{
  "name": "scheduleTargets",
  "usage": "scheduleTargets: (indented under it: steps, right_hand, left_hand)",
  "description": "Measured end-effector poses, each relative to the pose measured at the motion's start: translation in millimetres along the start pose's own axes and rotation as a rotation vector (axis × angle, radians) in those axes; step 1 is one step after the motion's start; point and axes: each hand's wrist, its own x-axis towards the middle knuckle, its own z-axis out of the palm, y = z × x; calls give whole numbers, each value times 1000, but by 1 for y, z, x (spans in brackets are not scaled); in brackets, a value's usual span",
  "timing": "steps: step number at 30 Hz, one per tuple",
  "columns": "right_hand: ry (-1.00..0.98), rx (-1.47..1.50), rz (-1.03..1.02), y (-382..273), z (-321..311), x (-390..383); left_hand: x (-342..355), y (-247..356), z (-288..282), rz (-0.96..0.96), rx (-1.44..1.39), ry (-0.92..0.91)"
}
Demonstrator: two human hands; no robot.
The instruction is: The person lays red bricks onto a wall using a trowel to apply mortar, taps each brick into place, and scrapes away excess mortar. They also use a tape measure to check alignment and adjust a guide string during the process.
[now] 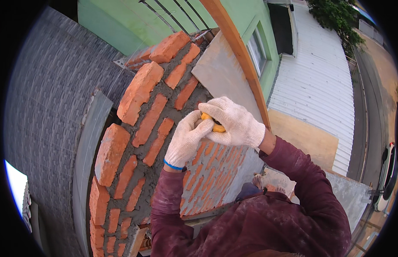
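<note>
Both my hands wear off-white knit gloves and meet in front of my chest, beside the brick wall (149, 120). Between them is a small yellow-and-black tape measure (218, 128), mostly covered by the fingers. My left hand (187, 140), with a blue cuff edge, is closed on its near-left side with thumb and fingers pressed to it. From the right, my right hand (239, 123) wraps over it. Wet grey mortar surrounds the bricks, and a row of whole orange bricks (139, 92) lies along the wall's outer left edge.
Steel reinforcing bars (164, 17) stick out at the wall's far end. A long wooden board (239, 47) runs along a grey panel (220, 64) on the right. Thin string (117, 77) lines the left side. Beyond are a white corrugated roof (310, 85) and a road.
</note>
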Motion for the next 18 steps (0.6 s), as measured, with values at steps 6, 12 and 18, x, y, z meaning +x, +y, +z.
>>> scheduleTargets:
  steps: [6,12,18]
  right_hand:
    - [58,49,189,-10,-5,-3]
    - [98,166,318,-12,-2,-7]
    - [63,254,425,24,3,-45]
  left_hand:
    - [14,2,-3,124,86,76]
    - [24,0,-17,31,-52,6]
    - [44,42,-55,254,-120,178]
